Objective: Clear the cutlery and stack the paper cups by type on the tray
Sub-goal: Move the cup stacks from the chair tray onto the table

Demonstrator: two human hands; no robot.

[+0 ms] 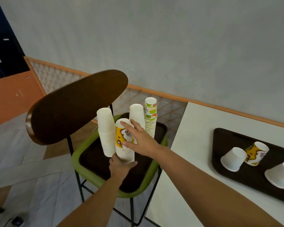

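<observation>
L grip (120, 167) wraps base of yellow-print cup stack (124, 149), upright mid-tray (95, 159) on chair seat (82, 149). R grip (138, 138) wide, fingers straight, touching stack's top. White stacks (106, 131) & lime stack (150, 115) toward tray's far edge. 2nd tray (223, 138) w/ loose cups (234, 158) at bench (187, 145) right edge.

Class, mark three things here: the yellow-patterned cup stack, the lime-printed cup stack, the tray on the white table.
yellow-patterned cup stack (119, 138), head view, on its yellow printed band.
lime-printed cup stack (150, 117), head view, midway up its side.
tray on the white table (228, 141), head view, bare surface near its far-left corner.
</observation>
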